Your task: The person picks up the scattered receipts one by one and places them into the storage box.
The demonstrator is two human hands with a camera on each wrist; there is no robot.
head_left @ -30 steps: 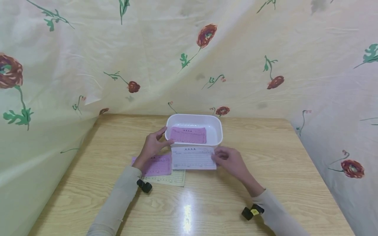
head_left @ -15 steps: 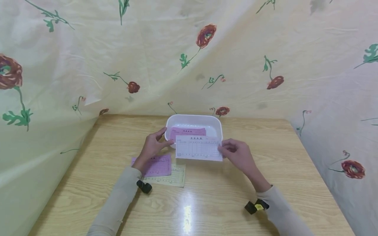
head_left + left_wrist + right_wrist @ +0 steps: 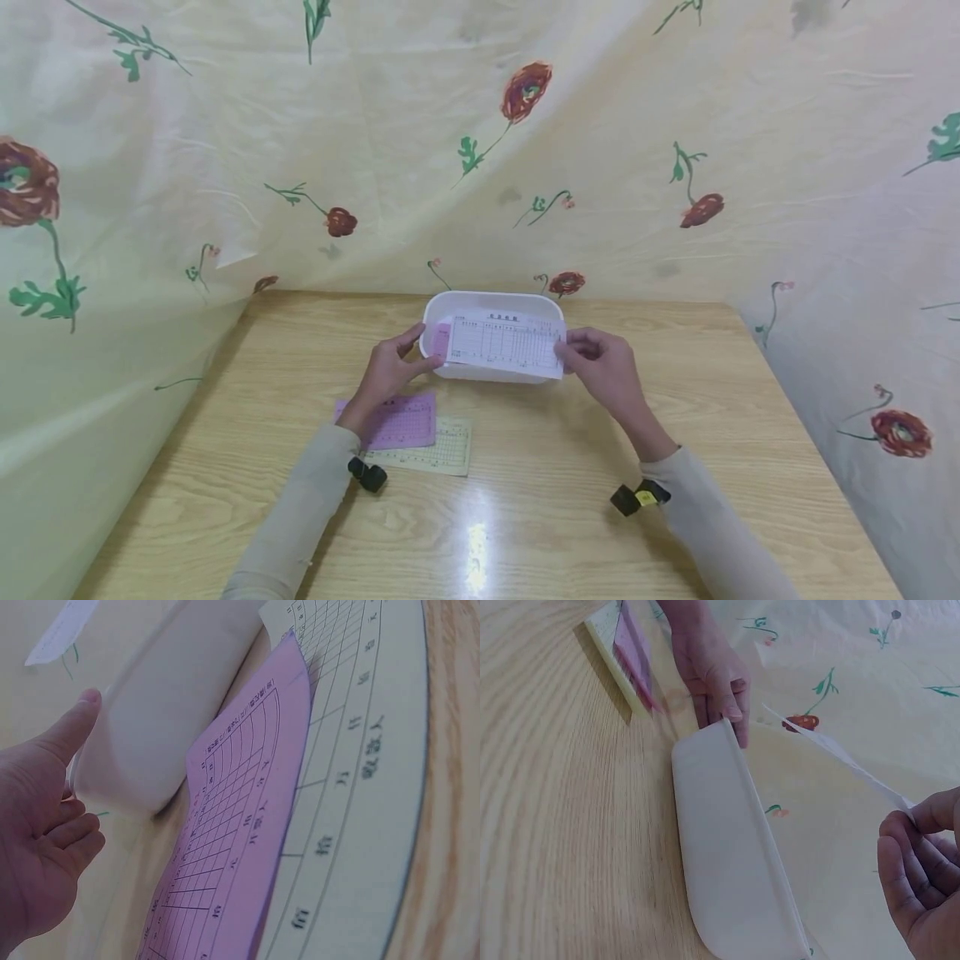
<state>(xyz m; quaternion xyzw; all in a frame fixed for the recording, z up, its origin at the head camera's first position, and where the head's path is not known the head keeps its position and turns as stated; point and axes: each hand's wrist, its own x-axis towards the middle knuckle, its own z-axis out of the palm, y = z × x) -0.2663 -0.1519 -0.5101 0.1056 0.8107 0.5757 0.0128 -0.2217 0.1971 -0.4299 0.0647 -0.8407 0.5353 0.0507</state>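
Observation:
My right hand (image 3: pixel 606 368) pinches the right edge of a white printed form (image 3: pixel 504 343). The form hangs over the white plastic tub (image 3: pixel 495 375), and the right wrist view shows the paper (image 3: pixel 844 756) above the rim, apart from it. At the tub's left end my left hand (image 3: pixel 390 368) holds the rim between thumb and fingers. A strip of a pink slip (image 3: pixel 440 342) inside the tub shows beside the form, which covers the rest. On the table, near my left wrist, a purple slip (image 3: pixel 408 421) overlaps a pale yellow slip (image 3: pixel 450 450).
The wooden table (image 3: pixel 540 517) reaches back to a flowered cloth (image 3: pixel 420 150) hanging behind and at both sides. The tub stands close to the table's back edge.
My right hand has lifted the white form from in front of the tub, up and forward over it, covering most of the pink slip. My left hand has stayed at the rim.

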